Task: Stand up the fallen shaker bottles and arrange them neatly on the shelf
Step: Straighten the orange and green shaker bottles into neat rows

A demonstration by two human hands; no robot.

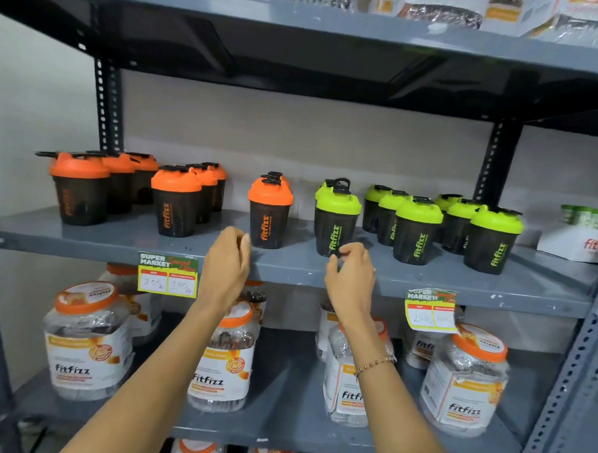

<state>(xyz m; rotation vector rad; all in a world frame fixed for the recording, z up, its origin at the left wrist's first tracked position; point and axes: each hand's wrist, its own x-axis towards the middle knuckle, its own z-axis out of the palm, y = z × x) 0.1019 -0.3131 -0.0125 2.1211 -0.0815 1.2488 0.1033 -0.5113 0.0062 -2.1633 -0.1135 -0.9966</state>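
Black shaker bottles stand upright in rows on the grey middle shelf [289, 265]. Orange-lidded rows sit at the left [80, 188], left of centre [175, 205] and centre [269, 213]. Green-lidded rows stand right of centre [336, 221], further right [416, 230] and far right [493, 240]. No bottle lies on its side in view. My left hand [227, 262] hovers at the shelf's front edge just left of the central orange bottle, fingers loosely curled, holding nothing. My right hand [352, 272] is just below the nearest green-lidded bottle, fingertips close to its base, empty.
A white carton [576, 242] with green bottles sits at the shelf's far right. Price tags [168, 276] [430, 310] hang from the shelf edge. Large clear jars [87, 341] fill the shelf below. A dark shelf [330, 68] overhangs above, with perforated uprights [108, 111] at the sides.
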